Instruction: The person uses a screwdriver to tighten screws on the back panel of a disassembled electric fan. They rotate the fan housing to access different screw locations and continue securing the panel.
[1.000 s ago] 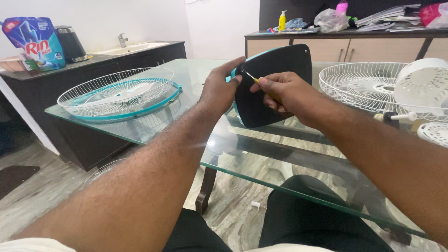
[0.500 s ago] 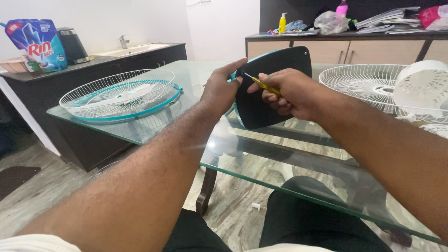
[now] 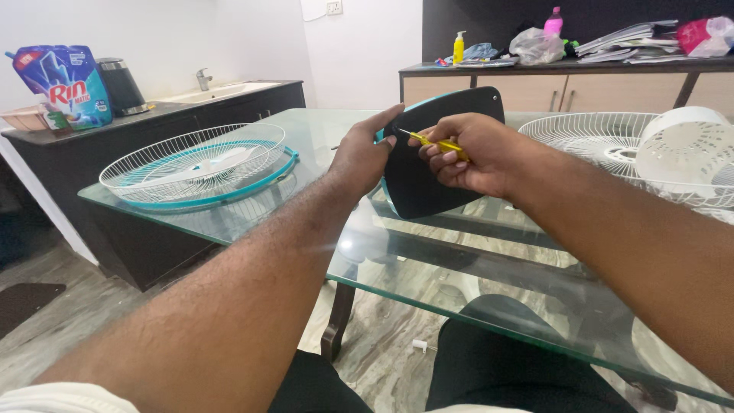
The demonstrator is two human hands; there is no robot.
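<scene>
The left hand (image 3: 365,157) clasps the edge of a black panel (image 3: 428,172) held upright over the glass table (image 3: 321,126), while the right hand (image 3: 468,153) pinches a yellow screwdriver (image 3: 434,141) against it. A blue detergent pouch (image 3: 65,84) stands on the dark counter (image 3: 115,122) at far left, and a yellow bottle (image 3: 458,47) sits on the rear cabinet.

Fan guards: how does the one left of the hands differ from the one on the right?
The left fan guard has a teal rim; the right fan guard looks all white. The left one lies uncovered, while a white plastic housing overlaps the right one's edge. Both are round wire grilles lying on the glass table.
</scene>
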